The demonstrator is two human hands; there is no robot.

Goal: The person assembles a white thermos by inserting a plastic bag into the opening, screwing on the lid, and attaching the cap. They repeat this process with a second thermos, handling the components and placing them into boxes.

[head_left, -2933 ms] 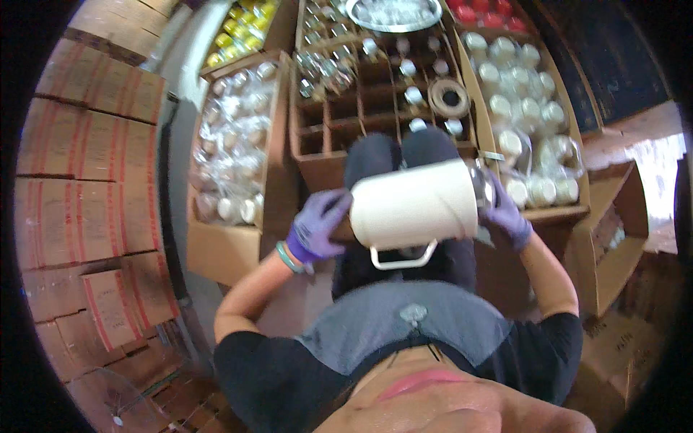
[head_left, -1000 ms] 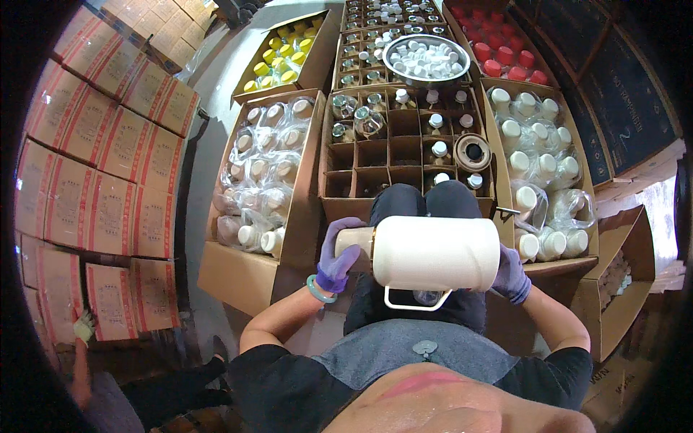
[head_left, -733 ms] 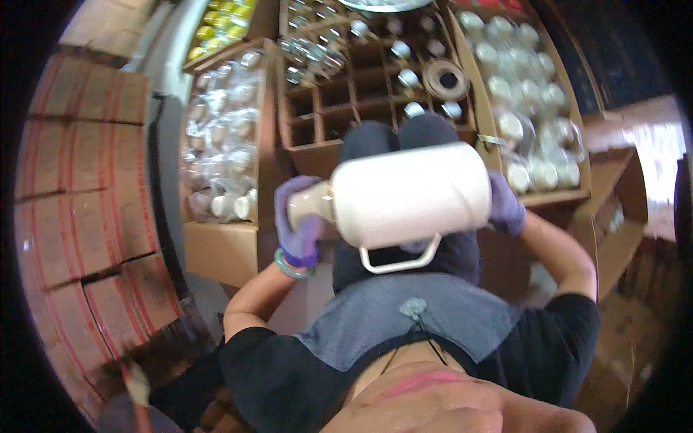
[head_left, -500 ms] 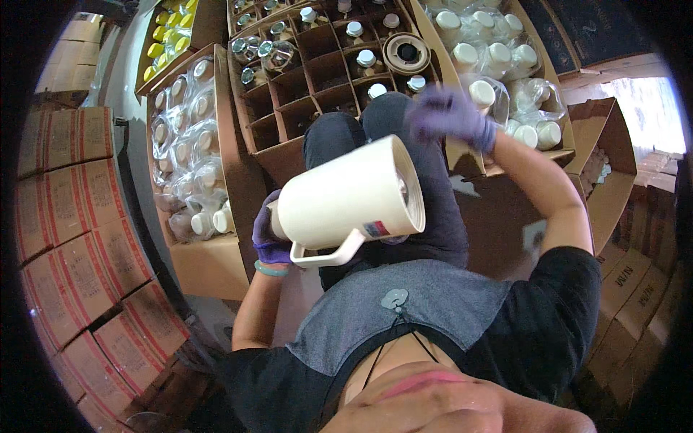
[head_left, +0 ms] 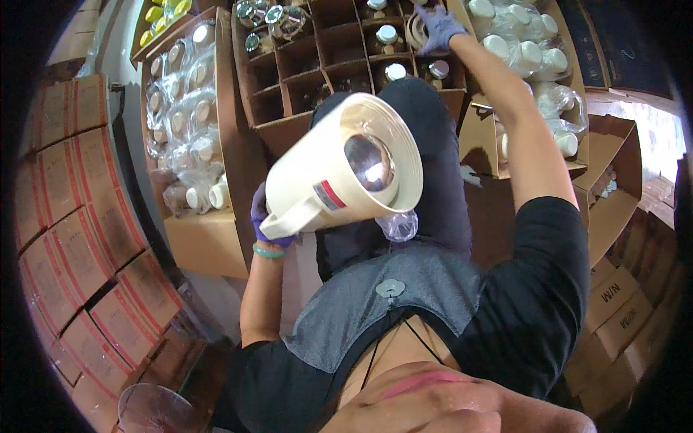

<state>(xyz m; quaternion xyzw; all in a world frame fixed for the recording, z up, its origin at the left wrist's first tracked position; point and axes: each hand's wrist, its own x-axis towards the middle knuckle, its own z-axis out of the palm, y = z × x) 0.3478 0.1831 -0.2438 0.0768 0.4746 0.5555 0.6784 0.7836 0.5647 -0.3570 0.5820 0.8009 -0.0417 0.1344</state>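
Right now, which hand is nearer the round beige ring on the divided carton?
Right. The right hand is at the ring; the left hand is farther off, at the cream jug.

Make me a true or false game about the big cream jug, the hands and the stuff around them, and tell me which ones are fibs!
1. The left hand holds the cream jug. True.
2. The right hand is inside the jug. False: the right hand is up at the beige ring by the divided box.
3. Something shiny and silver shows inside the jug. True.
4. The jug's handle is red. False: the handle is cream.
5. The bottle caps in the top left corner are yellow. True.
6. The bracelet is on the right wrist. False: the green bracelet is on the left wrist.
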